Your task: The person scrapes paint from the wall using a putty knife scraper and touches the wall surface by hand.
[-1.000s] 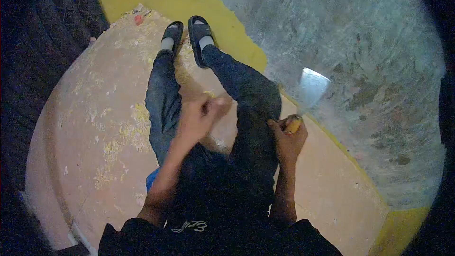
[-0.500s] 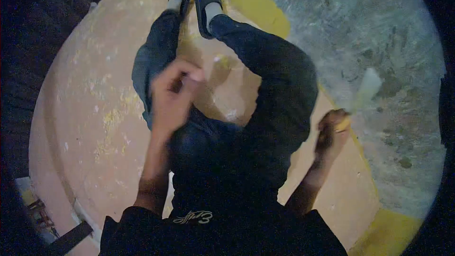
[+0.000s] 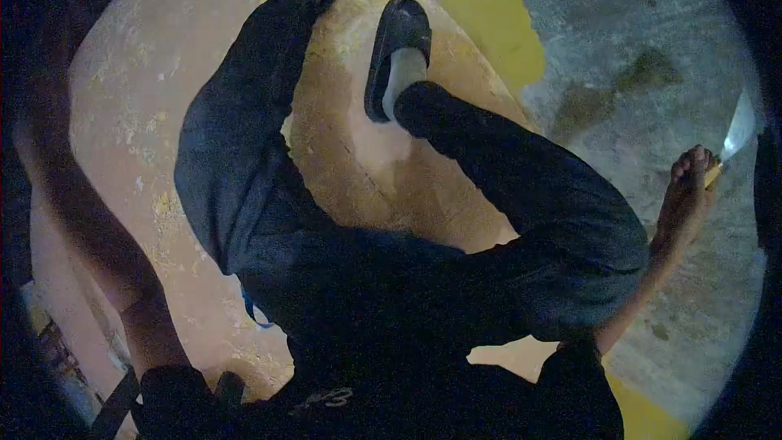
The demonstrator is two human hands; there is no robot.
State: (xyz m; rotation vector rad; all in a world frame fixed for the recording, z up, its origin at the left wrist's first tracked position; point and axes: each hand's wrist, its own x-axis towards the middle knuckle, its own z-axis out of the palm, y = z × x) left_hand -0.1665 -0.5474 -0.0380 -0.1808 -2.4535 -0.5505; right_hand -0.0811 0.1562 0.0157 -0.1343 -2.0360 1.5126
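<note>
My right hand (image 3: pixel 691 175) is out at the right, its fingers closed round the yellowish handle of a putty knife (image 3: pixel 740 129). The knife's shiny blade widens away from the handle and points up toward the dark rim of the view, above the grey surface. My left forearm (image 3: pixel 90 228) reaches out to the far left. The left hand fades into the dark border there, and its fingers cannot be made out. My legs (image 3: pixel 529 163) in dark trousers are bent and spread, with dark slides (image 3: pixel 399 41) on the feet.
A pinkish painted surface (image 3: pixel 130 155) with worn, flaking yellowish patches lies under me. A yellow painted band (image 3: pixel 489 8) borders it, then mottled grey concrete (image 3: pixel 619 24) with dark damp-looking stains. Dark bars (image 3: pixel 118 403) stand at the lower left.
My left hand has swung from in front of my lap to the far left edge. My right hand has moved outward and up with the putty knife. My legs have spread and feet shifted.
</note>
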